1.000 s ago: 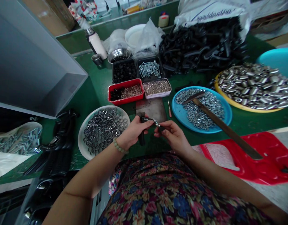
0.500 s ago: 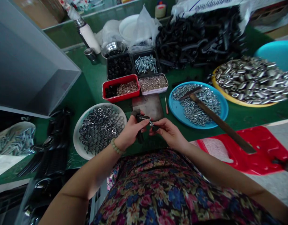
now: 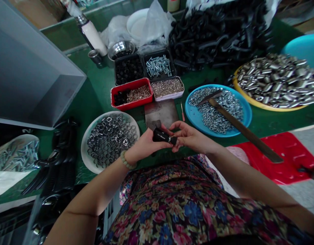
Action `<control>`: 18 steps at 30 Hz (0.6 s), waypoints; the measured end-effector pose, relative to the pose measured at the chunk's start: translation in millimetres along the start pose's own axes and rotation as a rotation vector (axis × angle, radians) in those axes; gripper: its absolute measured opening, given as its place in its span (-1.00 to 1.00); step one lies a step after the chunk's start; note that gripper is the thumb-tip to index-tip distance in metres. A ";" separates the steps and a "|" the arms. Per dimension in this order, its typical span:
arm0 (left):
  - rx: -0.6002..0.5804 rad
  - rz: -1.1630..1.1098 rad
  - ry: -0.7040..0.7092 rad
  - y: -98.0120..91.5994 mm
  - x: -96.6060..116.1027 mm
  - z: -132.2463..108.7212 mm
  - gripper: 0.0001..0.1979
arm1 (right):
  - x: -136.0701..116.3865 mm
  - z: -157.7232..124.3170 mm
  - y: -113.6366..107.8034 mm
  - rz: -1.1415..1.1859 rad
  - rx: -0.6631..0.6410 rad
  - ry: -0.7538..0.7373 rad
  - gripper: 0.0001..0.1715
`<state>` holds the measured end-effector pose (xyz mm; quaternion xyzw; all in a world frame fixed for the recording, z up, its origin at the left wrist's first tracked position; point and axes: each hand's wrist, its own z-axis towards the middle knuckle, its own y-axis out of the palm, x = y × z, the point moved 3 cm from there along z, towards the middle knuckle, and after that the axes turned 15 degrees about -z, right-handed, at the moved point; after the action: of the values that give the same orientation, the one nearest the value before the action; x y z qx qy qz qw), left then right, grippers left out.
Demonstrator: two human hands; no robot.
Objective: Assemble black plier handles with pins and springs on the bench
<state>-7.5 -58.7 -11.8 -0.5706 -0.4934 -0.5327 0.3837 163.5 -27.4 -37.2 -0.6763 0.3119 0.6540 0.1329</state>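
My left hand (image 3: 144, 145) is closed round a short black handle piece (image 3: 160, 136), held level just above the green table's near edge. My right hand (image 3: 191, 137) pinches the right end of that same piece, where a small metal ring or screw shows. Both hands meet in front of a dark metal plate (image 3: 160, 113). A white plate of metal rings (image 3: 92, 160) lies just left of my left hand. A blue plate of small washers (image 3: 245, 117) lies to the right, with a long hammer (image 3: 245, 132) resting across it.
Small trays hold parts: a red tray (image 3: 131, 94), a tray of tiny rings (image 3: 167, 87), black trays with caps (image 3: 128, 69) and screws (image 3: 158, 65). A heap of black handles (image 3: 218, 34), a yellow dish of steel sleeves (image 3: 277, 81), a grey bin (image 3: 31, 75) and a red stool (image 3: 282, 158) surround them.
The black piece has turned from pointing down to lying level between my hands. My right hand has closed in on its end. The view has tilted slightly down.
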 end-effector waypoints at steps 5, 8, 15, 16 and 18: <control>0.071 -0.299 -0.019 3.9 -6.9 -0.1 -0.50 | -0.6 3.2 7.5 0.088 0.079 0.000 -0.48; 0.127 -0.348 0.008 3.8 -7.6 -1.1 -0.50 | -2.1 7.4 16.4 0.112 0.103 -0.013 -0.48; 0.054 -0.269 0.019 -5.5 -3.9 -2.9 -0.37 | 6.4 19.2 28.8 0.138 0.268 0.027 -0.41; 0.052 -0.177 0.006 -12.2 -2.1 -2.2 -0.34 | 3.9 21.3 26.4 0.085 0.289 0.026 -0.44; 0.086 0.093 -0.023 -29.6 3.4 1.6 -0.37 | -9.5 31.9 17.7 -0.106 0.228 0.034 -0.55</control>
<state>-36.1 -50.1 -11.2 -0.5819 -0.4934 -0.4859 0.4265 127.8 -19.9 -27.4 -0.6835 0.3502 0.5947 0.2379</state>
